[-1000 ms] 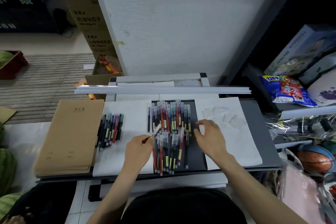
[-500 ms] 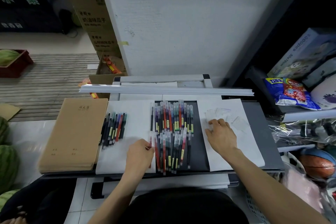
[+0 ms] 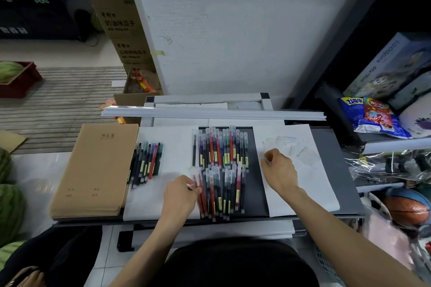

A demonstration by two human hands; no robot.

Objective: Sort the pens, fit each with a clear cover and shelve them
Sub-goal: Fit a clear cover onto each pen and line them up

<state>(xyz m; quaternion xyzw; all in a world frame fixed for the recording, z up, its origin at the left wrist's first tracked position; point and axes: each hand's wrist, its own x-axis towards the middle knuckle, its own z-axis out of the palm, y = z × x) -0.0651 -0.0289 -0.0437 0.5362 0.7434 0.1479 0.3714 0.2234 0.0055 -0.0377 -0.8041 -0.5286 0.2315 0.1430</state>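
Starting at the far left, a stack of brown notebooks (image 3: 95,170) sits beside the small batch of pens (image 3: 145,164) on white paper. That looks like the sorted-out pile, about ten strong. I can't tell if those wear covers.

Moving in, the left hand (image 3: 180,196) is at the edge of the near row of pens (image 3: 221,191), fingers curled, tips pinching the leftmost red pen (image 3: 201,193) where it lies on the dark tabletop (image 3: 258,193). Behind it, the far row of pens (image 3: 220,149) lies untouched, so most of the stock is in the middle, waiting.

Over to the right, the right hand (image 3: 278,171) hovers low on the other white sheet, fingers bent at the near edge of the scattered clear covers (image 3: 291,149). Whether it has one pinched, I cannot tell.

My read: early days. One pen being picked, a cover being fetched, dozens left, and no shelving visible yet.
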